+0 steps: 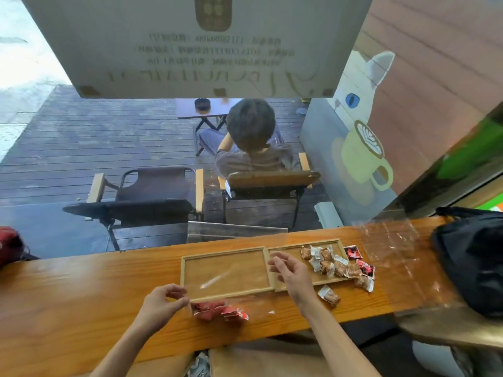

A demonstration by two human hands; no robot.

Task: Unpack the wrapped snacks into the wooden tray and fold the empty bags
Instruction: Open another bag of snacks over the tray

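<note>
Both hands (163,300) (291,273) (fingers (177,291) curled) over tray (187,276)

Black bag (471,257) on wooden counter (81,300), seated person (251,142), empty folding chair (147,194)

One head-worn wide view looks forward and down, close over the counter (81,281), facing the window.

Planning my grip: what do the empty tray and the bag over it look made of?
The empty tray: light wood, matte, visible grain and raised rim. The bag: thin clear plastic film, glossy, judging by glare streaks and the tray showing through.
</note>
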